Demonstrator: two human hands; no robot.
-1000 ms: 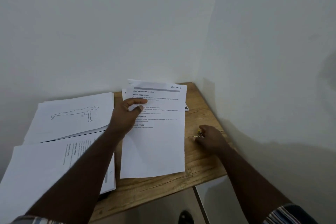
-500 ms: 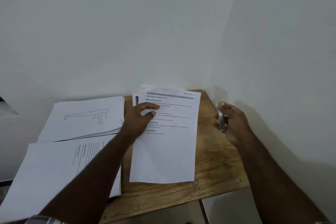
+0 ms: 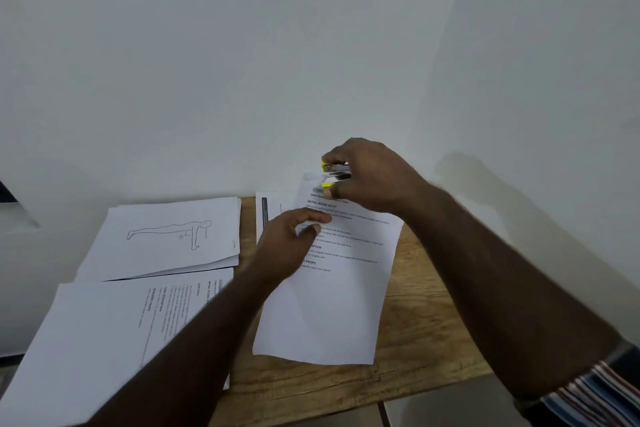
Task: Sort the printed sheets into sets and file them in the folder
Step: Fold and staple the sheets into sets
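Left of the held set (image 3: 329, 288) lie two paper stacks — the figure-drawing stack (image 3: 166, 236) and the text stack (image 3: 114, 329) nearer the person — apparently parked as separate sets. The left hand (image 3: 287, 239) pinches the held set's upper part, thumb on top, steadying it. At its top corner the right hand (image 3: 363, 177) clamps one yellow stapler (image 3: 334, 174) — probably to bind it; no folder shows.

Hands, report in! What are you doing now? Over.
Left hand holds sheets up. Right hand grips stapler at their top left corner. Nothing in the way.
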